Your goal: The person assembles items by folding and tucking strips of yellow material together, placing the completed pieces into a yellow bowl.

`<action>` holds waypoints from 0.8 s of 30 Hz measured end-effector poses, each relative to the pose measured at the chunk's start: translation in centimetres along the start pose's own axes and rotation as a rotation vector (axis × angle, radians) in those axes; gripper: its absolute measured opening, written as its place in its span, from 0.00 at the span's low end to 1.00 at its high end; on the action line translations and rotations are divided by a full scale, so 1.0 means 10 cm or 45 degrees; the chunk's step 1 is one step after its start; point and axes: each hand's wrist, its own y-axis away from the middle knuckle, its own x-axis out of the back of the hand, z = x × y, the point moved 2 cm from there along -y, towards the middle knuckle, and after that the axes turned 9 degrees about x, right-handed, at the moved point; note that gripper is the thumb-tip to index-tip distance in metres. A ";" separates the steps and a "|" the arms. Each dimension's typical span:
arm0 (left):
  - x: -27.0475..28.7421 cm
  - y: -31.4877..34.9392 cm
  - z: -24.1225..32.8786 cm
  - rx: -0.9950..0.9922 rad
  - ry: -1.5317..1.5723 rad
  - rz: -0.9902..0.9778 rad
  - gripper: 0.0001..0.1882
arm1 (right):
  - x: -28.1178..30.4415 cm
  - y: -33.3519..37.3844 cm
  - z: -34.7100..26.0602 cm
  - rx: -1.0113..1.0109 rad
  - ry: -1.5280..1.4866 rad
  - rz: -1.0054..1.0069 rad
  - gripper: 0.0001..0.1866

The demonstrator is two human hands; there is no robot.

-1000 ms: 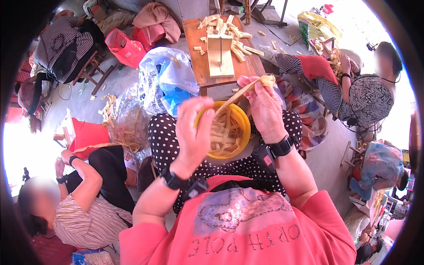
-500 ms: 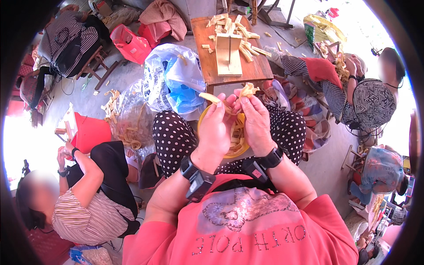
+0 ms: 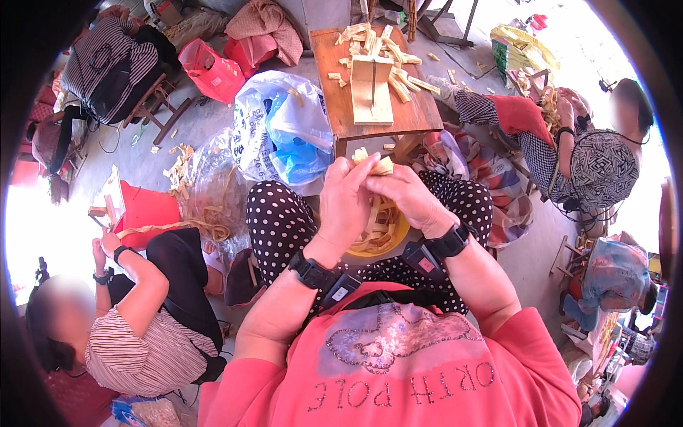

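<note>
Above my lap, my left hand [image 3: 344, 206] and my right hand [image 3: 418, 203] are brought together, both closed on a pale yellow, fibrous-looking folded strip [image 3: 381, 166]. Fingers and thumbs pinch the strip at its near side; part of it is hidden by them. Under my hands, between my knees, sits a yellow bowl [image 3: 403, 233] with more long pale strips [image 3: 373, 226] curled inside. Ahead of my hands stands a low wooden table [image 3: 420, 117] carrying an L-shaped wooden block [image 3: 373, 92] with a dark upright line on it, and several short folded pale bundles [image 3: 402, 78].
Left of the table is a white and blue plastic bag [image 3: 277, 128]; beside it, a clear bag [image 3: 213, 192] of strips. A red bucket [image 3: 151, 213] stands near a seated person at left. Another person sits at right, handling strips. Patterned cloth [image 3: 509, 199] lies right of my knee.
My hands have come closer together. The strip, whose long end stuck out to the left, is now folded up compactly between my fingers. A long strip now trails from the left person's hands.
</note>
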 end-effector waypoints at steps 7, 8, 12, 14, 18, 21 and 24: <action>0.00 -0.13 -0.04 0.197 0.242 -0.119 0.17 | -0.02 -0.05 0.31 -0.009 -0.602 0.450 0.20; 0.01 -0.12 -0.04 0.344 0.388 -0.084 0.13 | -0.02 -0.06 0.30 0.002 -0.684 0.465 0.19; 0.08 -0.09 -0.11 0.595 0.600 -0.153 0.08 | 0.10 -0.06 0.33 0.013 -0.862 0.240 0.18; 0.11 -0.11 -0.20 0.634 0.632 -0.216 0.06 | 0.15 -0.07 0.31 0.010 -0.898 0.134 0.18; 0.13 -0.14 -0.41 0.731 0.720 -0.386 0.04 | 0.23 -0.05 0.23 -0.030 -0.787 0.023 0.18; 0.14 -0.22 -0.44 0.810 0.836 -0.546 0.06 | 0.38 -0.05 0.18 0.046 -0.460 -0.058 0.15; 0.11 -0.33 -0.47 0.777 0.776 -0.613 0.06 | 0.44 -0.11 0.18 0.145 -0.156 -0.100 0.12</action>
